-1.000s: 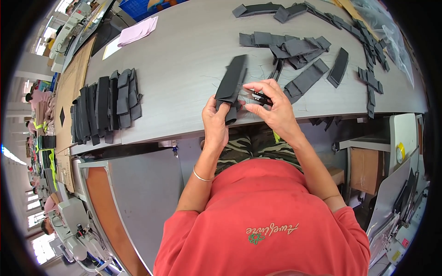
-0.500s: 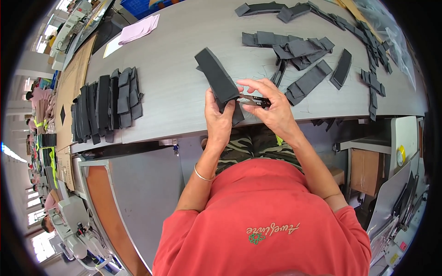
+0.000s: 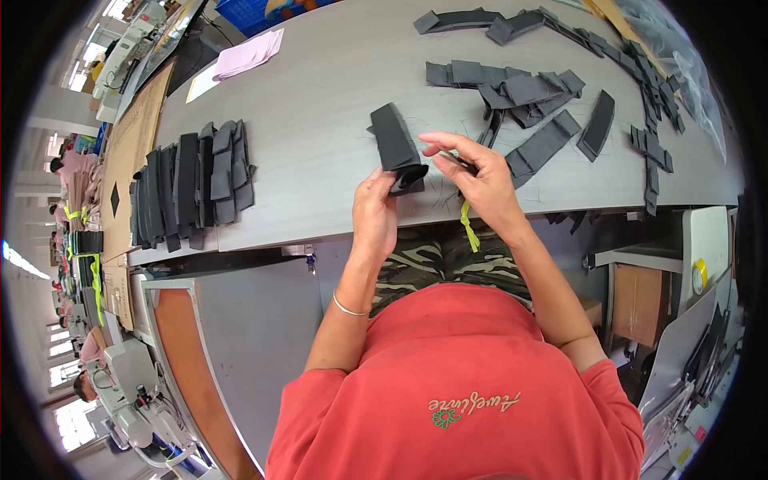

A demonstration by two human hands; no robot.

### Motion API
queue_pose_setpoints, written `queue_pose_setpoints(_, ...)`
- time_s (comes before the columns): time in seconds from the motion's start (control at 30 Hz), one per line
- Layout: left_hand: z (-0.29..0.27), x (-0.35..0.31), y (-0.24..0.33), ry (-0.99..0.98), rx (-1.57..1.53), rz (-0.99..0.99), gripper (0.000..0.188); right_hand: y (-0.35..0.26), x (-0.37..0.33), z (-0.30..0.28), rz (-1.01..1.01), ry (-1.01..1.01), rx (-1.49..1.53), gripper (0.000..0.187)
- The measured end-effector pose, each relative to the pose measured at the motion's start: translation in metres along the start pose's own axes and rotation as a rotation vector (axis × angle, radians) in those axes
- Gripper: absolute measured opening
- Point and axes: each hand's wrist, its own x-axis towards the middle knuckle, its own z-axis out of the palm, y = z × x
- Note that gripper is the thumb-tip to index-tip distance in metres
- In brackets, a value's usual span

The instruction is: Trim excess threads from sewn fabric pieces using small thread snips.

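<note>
Over the front part of the grey table (image 3: 312, 96), my left hand (image 3: 374, 218) is closed on a dark grey fabric strip (image 3: 392, 138). Its near end curls open toward me, and the far end points away over the tabletop. To the right of it, my right hand (image 3: 490, 189) grips small thread snips (image 3: 458, 162), mostly hidden by the fingers. The snips are a little apart from the cloth. A yellow-green ribbon (image 3: 470, 229) hangs below my right hand. Beyond that hand lie several loose dark fabric strips (image 3: 538, 148).
On the left, several dark strips (image 3: 188, 182) lie side by side in a row. Pink sheets (image 3: 250, 54) rest at the far left. A chain of dark pieces (image 3: 612, 52) runs along the far right, beside clear plastic (image 3: 680, 56). A grey panel (image 3: 260, 336) stands below the table's front edge.
The snips have come away from the strip, and their blades are now mostly hidden in my right hand. The strip's near end has curled open. The yellow-green ribbon shows more.
</note>
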Motion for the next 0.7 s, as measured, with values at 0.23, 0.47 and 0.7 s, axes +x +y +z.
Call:
queue_pose_setpoints(0.23, -0.001, 0.008, 0.002, 0.014, -0.061, -0.02, 0.029, 0.005, -0.004, 0.0, -0.072, -0.076, -0.169, 0.034)
queue_pose_setpoints(0.47, 0.002, 0.004, 0.007, -0.026, 0.002, -0.067, 0.066, 0.006, -0.01, 0.005, -0.173, -0.006, -0.306, 0.016)
queue_pose_setpoints(0.7, -0.012, 0.002, 0.035, -0.119, -0.416, -0.313, 0.052, -0.01, -0.013, 0.011, -0.176, -0.058, -0.256, 0.026)
